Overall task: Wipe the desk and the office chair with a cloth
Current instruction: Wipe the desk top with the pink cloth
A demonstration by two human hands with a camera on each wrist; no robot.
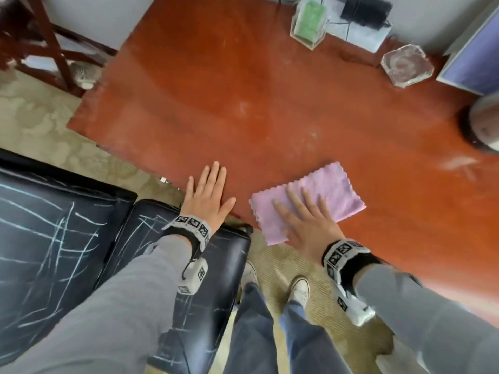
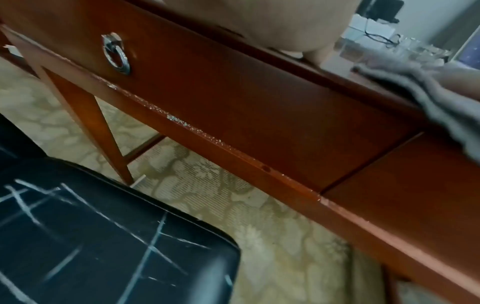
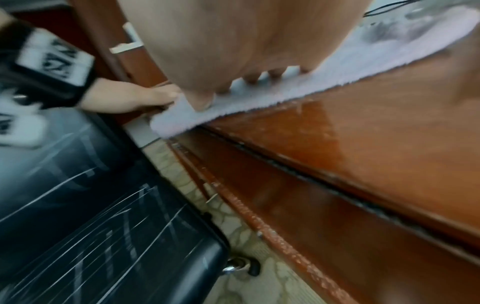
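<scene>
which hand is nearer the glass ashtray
Right. The right hand lies flat on the pink cloth, below the ashtray; the left hand rests farther left at the desk edge.

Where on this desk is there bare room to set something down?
The widest bare patch of the desk runs from its left edge to the glass ashtray, beyond the left hand and the pink cloth under the right hand. The far right corner is crowded: clear holder, black adapter, ashtray, and a round object.
</scene>
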